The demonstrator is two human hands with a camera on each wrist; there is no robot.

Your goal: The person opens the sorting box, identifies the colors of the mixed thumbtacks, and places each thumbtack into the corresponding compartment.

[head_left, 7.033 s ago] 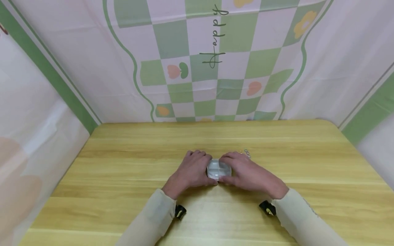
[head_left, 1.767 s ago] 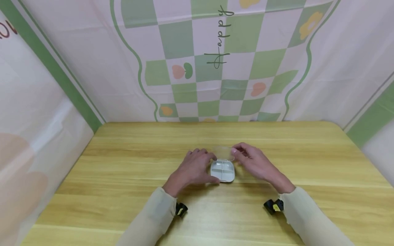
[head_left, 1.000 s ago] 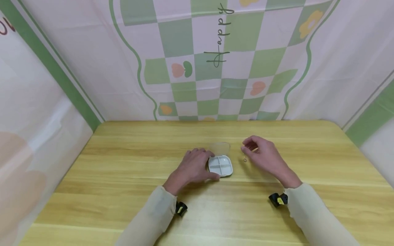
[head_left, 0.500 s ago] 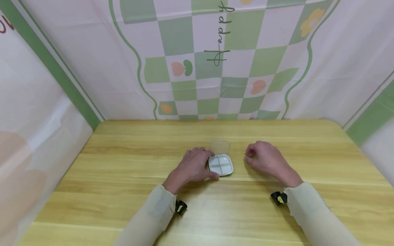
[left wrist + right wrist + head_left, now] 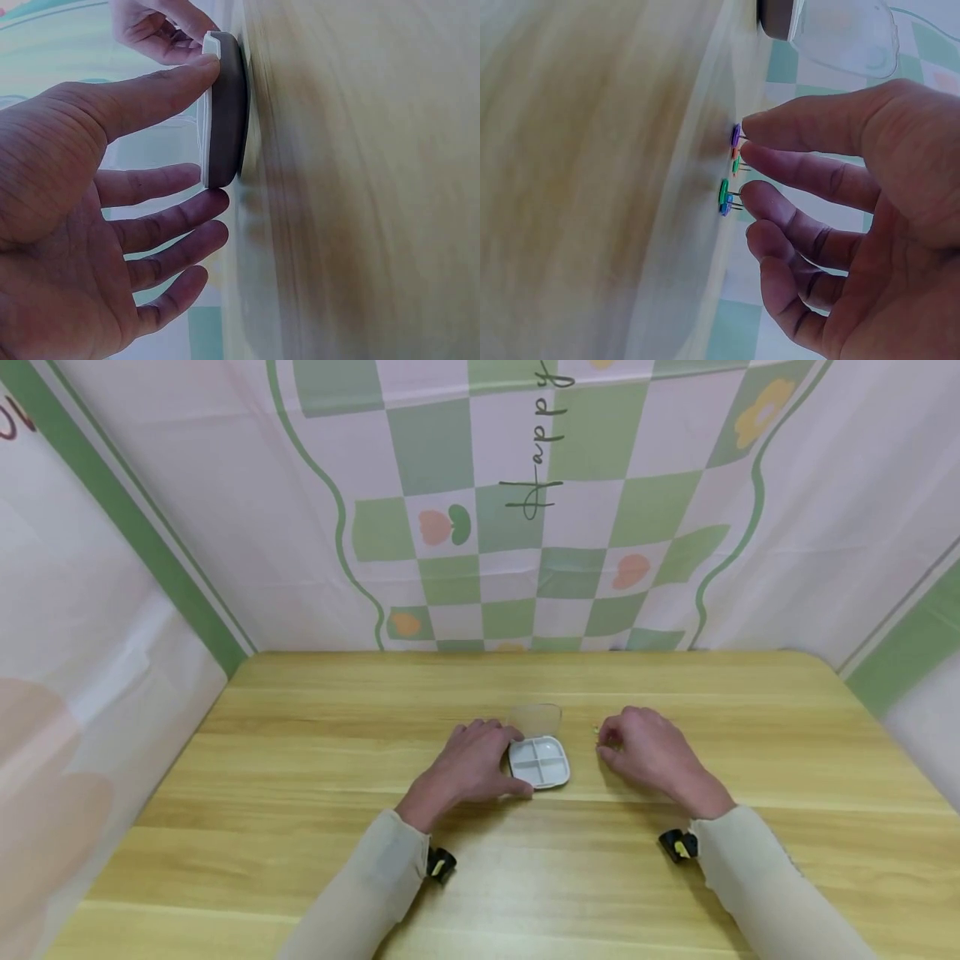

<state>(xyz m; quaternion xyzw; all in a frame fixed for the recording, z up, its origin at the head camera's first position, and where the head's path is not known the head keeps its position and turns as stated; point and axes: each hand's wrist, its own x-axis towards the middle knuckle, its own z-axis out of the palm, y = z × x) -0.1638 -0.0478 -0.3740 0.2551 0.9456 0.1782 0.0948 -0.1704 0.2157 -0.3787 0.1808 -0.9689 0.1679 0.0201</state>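
Observation:
A small pill case with a white divided inside lies on the table, its clear lid swung open to the back. From the left wrist its base looks dark grey. My left hand grips the case's left side, thumb at the front edge and index finger at the back. Several thumbtacks lie pin up on the table to the right, among them a purple one and a green one. My right hand is over them, thumb and index fingertips slightly apart beside the purple thumbtack's pin.
The wooden table extends to all sides of the hands. A white and green checked cloth hangs behind its far edge. Each wrist carries a black camera, such as the right wrist camera.
The case, covered by both hands at first, now stands with its lid open. My right hand has left the lid and moved right and down to the thumbtacks; my left hand stays on the case.

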